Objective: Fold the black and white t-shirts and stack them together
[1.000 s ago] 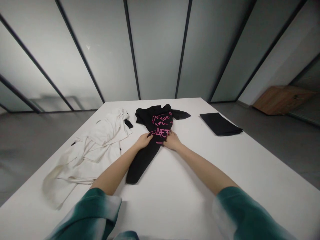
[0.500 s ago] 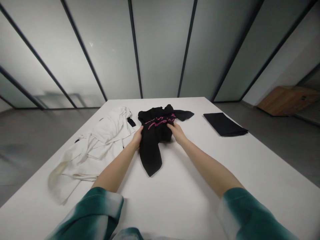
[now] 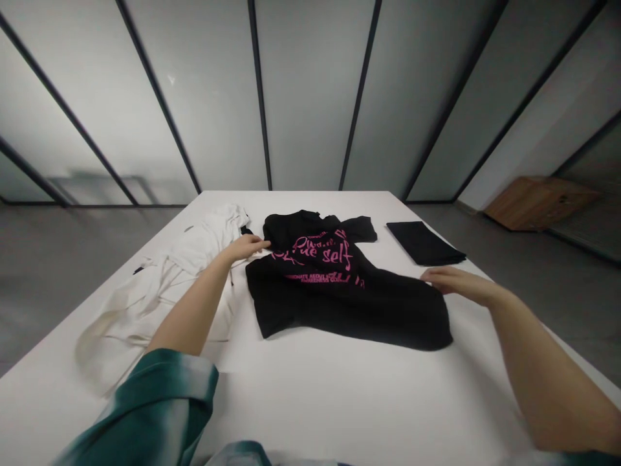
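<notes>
Black T-shirt [image 3: 334, 307] with pink lettering [image 3: 336, 257] lies at the middle of the worktop [image 3: 359, 395], collar [image 3: 324, 222] toward the worktop's far edge, longest spread running crosswise. Left hand [image 3: 244, 247] and right hand [image 3: 460, 283] at its sides; cannot tell whether either hand's fingers pinch it.

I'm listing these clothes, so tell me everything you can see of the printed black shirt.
The shirt looks like soft black cloth with pink lettering, partly lost in folds. It lies twisted and creased on the white table, one short sleeve pointing right. The left hand touches its left side, the right hand its right end.
</notes>
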